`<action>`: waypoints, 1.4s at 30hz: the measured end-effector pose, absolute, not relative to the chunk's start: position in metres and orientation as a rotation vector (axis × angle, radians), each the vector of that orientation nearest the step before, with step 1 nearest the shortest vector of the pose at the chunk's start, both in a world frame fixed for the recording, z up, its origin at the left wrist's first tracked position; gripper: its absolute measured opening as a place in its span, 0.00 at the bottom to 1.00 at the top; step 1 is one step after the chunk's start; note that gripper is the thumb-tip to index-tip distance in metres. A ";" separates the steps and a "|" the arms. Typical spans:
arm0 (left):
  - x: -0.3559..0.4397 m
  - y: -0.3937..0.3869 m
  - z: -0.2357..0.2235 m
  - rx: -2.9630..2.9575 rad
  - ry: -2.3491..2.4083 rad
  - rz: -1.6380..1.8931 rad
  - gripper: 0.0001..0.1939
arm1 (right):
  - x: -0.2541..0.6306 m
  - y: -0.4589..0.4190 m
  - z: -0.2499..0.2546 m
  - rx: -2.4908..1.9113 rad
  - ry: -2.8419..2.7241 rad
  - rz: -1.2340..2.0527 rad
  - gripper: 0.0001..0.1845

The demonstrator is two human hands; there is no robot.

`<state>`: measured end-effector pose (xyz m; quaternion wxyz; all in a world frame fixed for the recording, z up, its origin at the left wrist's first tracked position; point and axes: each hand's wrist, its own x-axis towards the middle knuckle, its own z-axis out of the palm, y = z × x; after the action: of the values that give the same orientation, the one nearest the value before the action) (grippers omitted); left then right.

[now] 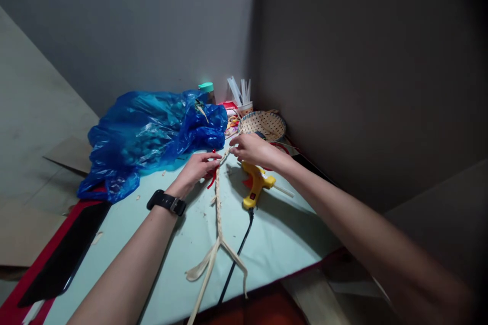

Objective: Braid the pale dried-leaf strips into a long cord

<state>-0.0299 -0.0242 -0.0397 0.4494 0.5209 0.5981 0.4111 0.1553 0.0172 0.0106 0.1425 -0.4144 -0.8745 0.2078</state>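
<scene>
A pale braid of dried plant strips [218, 208] runs down the table, its lower end splitting into three loose strips. Near its upper end, my left hand [195, 168] pinches it between thumb and fingers, beside a short red tie [211, 181]. My right hand [251, 149] has its fingers closed on the braid's tip, slightly farther away and to the right. Just below the right hand lies a yellow hot glue gun [254, 189] with a glue stick [283, 191] poking out of its back. A black watch [166, 203] is on my left wrist.
A crumpled blue plastic bag [152, 122] covers the back left. Behind my hands are a woven basket [263, 124], a cup of glue sticks [245, 108] and a green-lidded jar [206, 88]. The black cord [239, 249] crosses under the strips. A dark flat device [66, 254] lies at the left edge.
</scene>
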 end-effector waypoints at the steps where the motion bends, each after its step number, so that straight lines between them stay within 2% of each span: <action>1: -0.030 -0.021 -0.041 1.291 1.481 1.031 0.21 | 0.149 0.031 0.008 -1.221 -2.521 0.630 0.12; 14: -0.022 -0.001 -0.052 1.141 1.433 1.163 0.11 | 0.111 0.087 -0.031 -1.245 -2.088 1.005 0.10; 17: -0.019 0.003 -0.054 1.096 1.445 1.134 0.10 | 0.104 0.095 -0.033 -1.246 -2.017 1.077 0.13; 23: -0.015 0.006 -0.055 0.978 1.541 1.068 0.18 | 0.091 0.103 -0.038 -1.270 -1.969 1.227 0.17; 30: -0.007 0.002 -0.055 0.901 1.641 1.060 0.19 | 0.076 0.123 -0.048 -1.345 -1.931 1.147 0.18; 42: -0.006 0.002 -0.056 0.933 1.647 1.063 0.19 | 0.083 0.140 -0.034 -1.471 -1.911 0.861 0.18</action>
<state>-0.0058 0.0021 -0.0558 0.4666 0.3801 0.6710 0.4331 0.0825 0.1405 -0.0337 0.2864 -0.5504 -0.7151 0.3221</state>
